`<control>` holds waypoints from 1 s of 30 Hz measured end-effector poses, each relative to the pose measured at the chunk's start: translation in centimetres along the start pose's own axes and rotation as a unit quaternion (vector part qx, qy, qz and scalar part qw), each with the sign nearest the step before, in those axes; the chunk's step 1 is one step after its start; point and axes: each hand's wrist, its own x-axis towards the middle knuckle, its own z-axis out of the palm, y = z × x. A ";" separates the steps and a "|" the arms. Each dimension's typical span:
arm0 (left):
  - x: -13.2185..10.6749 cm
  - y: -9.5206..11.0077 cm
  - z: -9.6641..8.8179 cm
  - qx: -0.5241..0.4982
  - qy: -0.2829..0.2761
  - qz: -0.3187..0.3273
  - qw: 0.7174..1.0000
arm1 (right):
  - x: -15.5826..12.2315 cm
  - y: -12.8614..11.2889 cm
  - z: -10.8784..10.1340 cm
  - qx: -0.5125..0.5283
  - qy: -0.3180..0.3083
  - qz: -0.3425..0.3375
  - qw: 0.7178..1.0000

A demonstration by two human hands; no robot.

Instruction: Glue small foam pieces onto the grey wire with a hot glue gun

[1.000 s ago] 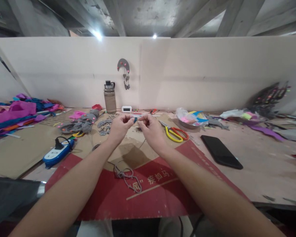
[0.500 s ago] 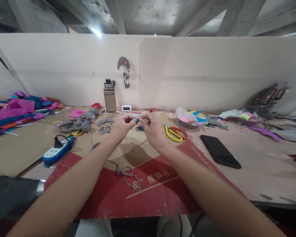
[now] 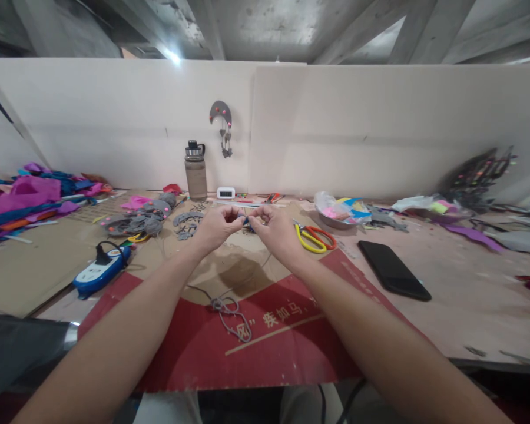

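Observation:
My left hand (image 3: pixel 216 227) and my right hand (image 3: pixel 276 231) are raised above the cardboard sheet (image 3: pixel 247 330), fingertips pinched together on a small blue piece (image 3: pixel 245 219) between them. A thin thread hangs from the hands toward the grey cord (image 3: pixel 227 311) that lies looped on the red part of the cardboard. Both hands are closed in a pinch. What exactly the blue piece is stays too small to tell.
Yellow-and-orange scissors (image 3: pixel 314 237) and a black phone (image 3: pixel 394 270) lie to the right. A blue power strip (image 3: pixel 99 270) sits left, grey felt shapes (image 3: pixel 141 222) behind it. A water bottle (image 3: pixel 195 171), a small clock (image 3: pixel 225 192) and a metal bowl (image 3: pixel 338 212) stand further back.
Both hands have stayed together on the small blue piece and shifted slightly down and closer. The fingers have closed tighter around it.

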 end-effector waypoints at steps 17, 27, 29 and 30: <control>-0.3 0.1 -0.4 0.110 -0.081 0.007 0.991 | -0.4 0.4 -0.1 -0.147 -0.009 -0.065 0.987; -0.5 -0.3 0.0 0.176 -0.054 0.030 0.982 | -0.5 0.4 -0.3 -0.121 -0.076 -0.050 0.988; -0.4 -0.3 -0.1 0.201 -0.038 0.036 0.978 | -0.3 0.3 -0.5 -0.071 -0.097 -0.041 0.992; -0.4 -0.4 -0.1 0.202 -0.032 0.036 0.978 | -0.2 0.2 -0.5 -0.053 -0.103 -0.043 0.992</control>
